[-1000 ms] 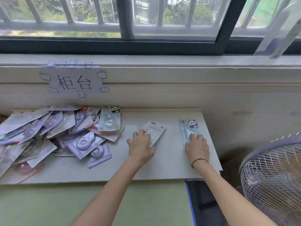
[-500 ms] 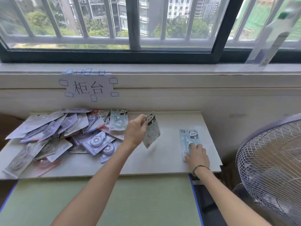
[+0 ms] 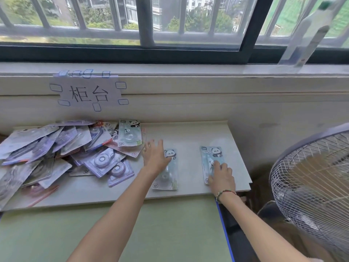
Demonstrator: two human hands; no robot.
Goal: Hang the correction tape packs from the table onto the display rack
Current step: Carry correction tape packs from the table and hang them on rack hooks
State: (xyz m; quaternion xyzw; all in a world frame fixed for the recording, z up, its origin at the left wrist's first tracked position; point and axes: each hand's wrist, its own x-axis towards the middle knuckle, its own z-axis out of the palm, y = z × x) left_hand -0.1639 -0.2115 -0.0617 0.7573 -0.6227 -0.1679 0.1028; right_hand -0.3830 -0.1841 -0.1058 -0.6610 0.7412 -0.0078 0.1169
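Observation:
Two pale-blue panda correction tape packs lie face up on the white table (image 3: 188,135). My left hand (image 3: 154,157) hovers with spread fingers over the upper left of the middle pack (image 3: 167,176). My right hand (image 3: 221,174) rests with its fingers on the lower part of the right pack (image 3: 209,156) near the table's right end. A heap of several more packs (image 3: 56,148), mostly lilac, covers the table's left half, with one panda pack (image 3: 130,135) on top at the back. No display rack is in view.
A paper sign (image 3: 88,93) is taped to the wall under the window sill (image 3: 188,69). A wire-caged fan (image 3: 313,182) stands close on the right. A green mat (image 3: 56,233) lies in front of the table, with a dark gap (image 3: 234,224) to its right.
My left hand lifted the back-side-up pack, turned it over and set it down face up in the middle of the table, then let go. My right hand stayed on the right pack.

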